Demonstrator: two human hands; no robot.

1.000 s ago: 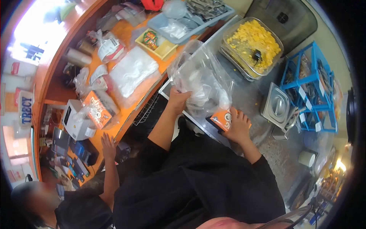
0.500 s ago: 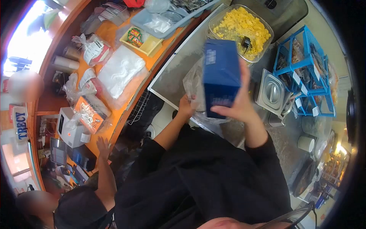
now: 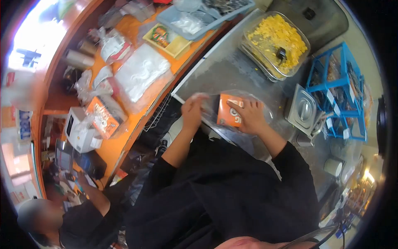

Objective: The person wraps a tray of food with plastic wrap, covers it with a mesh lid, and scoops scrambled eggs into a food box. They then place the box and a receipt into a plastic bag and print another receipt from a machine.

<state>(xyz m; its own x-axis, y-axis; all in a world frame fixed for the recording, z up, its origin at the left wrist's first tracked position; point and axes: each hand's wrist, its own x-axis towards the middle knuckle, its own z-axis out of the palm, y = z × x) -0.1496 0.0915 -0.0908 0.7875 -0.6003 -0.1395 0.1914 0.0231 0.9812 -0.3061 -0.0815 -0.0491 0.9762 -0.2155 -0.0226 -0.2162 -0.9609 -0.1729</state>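
A box (image 3: pixel 226 117) with an orange face and white lettering lies on the steel counter, close to my body. Clear plastic bag film (image 3: pixel 210 108) shows around it, with more film to the right. My right hand (image 3: pixel 252 116) grips the box from the right, its fingers spread across the orange face. Just left of the box, my left hand (image 3: pixel 192 111) has its fingers closed on the edge of the plastic bag; the fingertips are slightly blurred.
A clear tub of yellow food (image 3: pixel 246 49) stands behind. To the right are a lidded steel container (image 3: pixel 304 108) and blue baskets (image 3: pixel 331 89). On the left, an orange counter (image 3: pixel 137 23) holds plastic bags (image 3: pixel 143 74) and another boxed item (image 3: pixel 103 117). A person (image 3: pixel 85 220) is at lower left.
The box has gone from upright, blue sides showing, to lower with its orange face up. My right hand has moved onto that face; my left hand has shifted slightly left and up.
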